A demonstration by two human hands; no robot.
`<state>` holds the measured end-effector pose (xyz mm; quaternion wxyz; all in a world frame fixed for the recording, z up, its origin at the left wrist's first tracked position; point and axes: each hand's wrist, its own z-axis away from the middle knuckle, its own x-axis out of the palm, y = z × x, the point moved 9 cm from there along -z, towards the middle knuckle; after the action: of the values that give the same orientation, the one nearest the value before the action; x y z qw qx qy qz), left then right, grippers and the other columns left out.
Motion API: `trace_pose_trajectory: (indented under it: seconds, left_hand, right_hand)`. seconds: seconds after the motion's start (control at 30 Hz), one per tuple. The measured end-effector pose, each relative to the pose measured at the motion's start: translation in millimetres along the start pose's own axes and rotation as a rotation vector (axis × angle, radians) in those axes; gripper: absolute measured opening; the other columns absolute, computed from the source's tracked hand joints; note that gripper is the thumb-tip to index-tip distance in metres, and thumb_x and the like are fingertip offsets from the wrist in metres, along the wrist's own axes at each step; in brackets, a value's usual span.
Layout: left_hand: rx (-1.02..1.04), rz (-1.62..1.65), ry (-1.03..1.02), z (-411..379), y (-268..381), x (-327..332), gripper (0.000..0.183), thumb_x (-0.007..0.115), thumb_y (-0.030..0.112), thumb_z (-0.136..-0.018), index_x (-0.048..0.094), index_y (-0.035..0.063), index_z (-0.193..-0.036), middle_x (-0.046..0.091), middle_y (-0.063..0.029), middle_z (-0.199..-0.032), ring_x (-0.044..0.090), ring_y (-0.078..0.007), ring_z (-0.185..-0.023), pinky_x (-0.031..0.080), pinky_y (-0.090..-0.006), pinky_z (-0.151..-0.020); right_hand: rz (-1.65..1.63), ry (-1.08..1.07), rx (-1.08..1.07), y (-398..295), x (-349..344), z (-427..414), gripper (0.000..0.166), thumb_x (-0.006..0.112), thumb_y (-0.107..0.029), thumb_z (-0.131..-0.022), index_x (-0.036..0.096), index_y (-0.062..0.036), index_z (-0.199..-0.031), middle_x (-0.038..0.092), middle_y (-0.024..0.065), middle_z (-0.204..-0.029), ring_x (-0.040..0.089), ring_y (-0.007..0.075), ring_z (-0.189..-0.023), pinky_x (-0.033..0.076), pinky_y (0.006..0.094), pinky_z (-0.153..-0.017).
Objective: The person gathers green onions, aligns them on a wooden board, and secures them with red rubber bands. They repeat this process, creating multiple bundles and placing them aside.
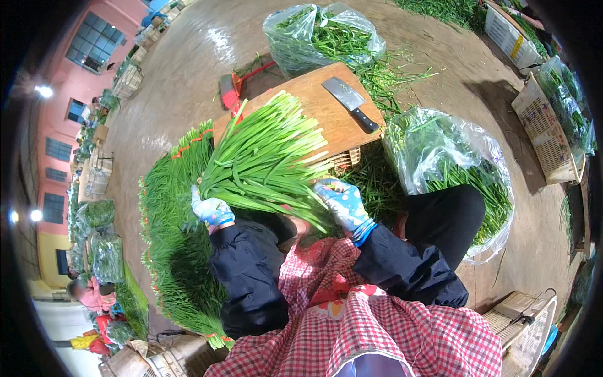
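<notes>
A large loose sheaf of long green leafy stalks [268, 160], like garlic chives, lies with its pale ends on a wooden board [339, 118]. My left hand [212, 209], in a white and blue patterned glove, holds the sheaf's left side. My right hand [344, 202], gloved alike, is at its right edge with bent fingers against the stalks; whether it grips any is unclear. A cleaver [348, 101] with a black handle lies flat on the board's right part. Beside my left arm is a big pile of bundled greens [174, 235] with red-orange ties.
Clear plastic bags of greens stand beyond the board [325, 40] and at the right [457, 184]. Loose trimmings [381, 85] litter the floor near a red broom [230, 92]. Plastic crates stand at right [541, 127] and lower right [513, 315]. A person [96, 297] is at far left.
</notes>
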<state>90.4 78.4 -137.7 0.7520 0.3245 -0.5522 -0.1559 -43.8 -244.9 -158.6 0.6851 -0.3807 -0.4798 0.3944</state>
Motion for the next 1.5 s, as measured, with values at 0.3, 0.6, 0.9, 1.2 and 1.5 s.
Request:
trace_pose_trajectory:
  seconds: [0.3, 0.6, 0.9, 1.2, 1.5]
  left_hand:
    - [-0.021, 0.016, 0.02, -2.2, -11.0, -5.2, 0.024, 0.051, 0.028, -0.089, 0.06, 0.007, -0.095, 0.062, -0.0104, -0.106, 0.058, -0.0272, -0.098, 0.044, -0.0411, -0.09]
    - [-0.032, 0.178, -0.09, -7.5, 0.9, 15.1, 0.023, 0.051, 0.026, -0.089, 0.058, 0.0058, -0.097, 0.062, -0.0097, -0.105, 0.056, -0.0269, -0.102, 0.043, -0.0427, -0.093]
    - [-0.049, 0.168, -0.175, -12.6, 19.3, 22.3, 0.02, 0.054, 0.024, -0.088, 0.057, 0.0063, -0.098, 0.06, -0.0087, -0.107, 0.055, -0.0256, -0.104, 0.043, -0.0432, -0.093]
    - [-0.098, 0.107, -0.13, -2.9, 21.0, 42.5, 0.019, 0.053, 0.025, -0.089, 0.059, 0.0068, -0.09, 0.063, -0.0098, -0.097, 0.059, -0.0257, -0.094, 0.046, -0.0427, -0.088]
    - [-0.191, 0.096, -0.081, 15.8, -2.0, 77.5, 0.019, 0.055, 0.025, -0.087, 0.058, 0.0065, -0.083, 0.063, -0.0115, -0.091, 0.058, -0.0268, -0.089, 0.047, -0.0421, -0.086]
  right_hand:
    - [-0.784, -0.19, 0.154, 25.4, 17.6, 8.9, 0.029, 0.056, -0.01, -0.082, 0.052, -0.0035, -0.11, 0.058, 0.008, -0.1, 0.058, 0.023, -0.092, 0.048, 0.0384, -0.082]
    - [-0.647, -0.637, 0.068, -18.4, 4.2, 46.7, 0.027, 0.07, -0.018, -0.077, 0.057, -0.0036, -0.095, 0.056, 0.0131, -0.112, 0.054, 0.0199, -0.098, 0.04, 0.0295, -0.08]
    - [1.719, 0.128, -0.642, -123.8, -116.1, 27.4, 0.036, 0.073, -0.014, -0.068, 0.063, -0.0055, -0.101, 0.056, 0.0198, -0.115, 0.053, 0.0366, -0.105, 0.043, 0.0388, -0.088]
    - [0.169, -0.173, -0.163, -102.1, -46.1, -31.2, 0.034, 0.063, -0.022, -0.086, 0.059, -0.0036, -0.115, 0.062, 0.0025, -0.106, 0.054, 0.0078, -0.092, 0.043, 0.0228, -0.082]
    - [0.317, -0.273, -0.148, -76.2, 3.9, -45.8, 0.025, 0.066, -0.02, -0.084, 0.063, 0.001, -0.098, 0.065, 0.0017, -0.086, 0.057, 0.0082, -0.077, 0.046, 0.0235, -0.07]
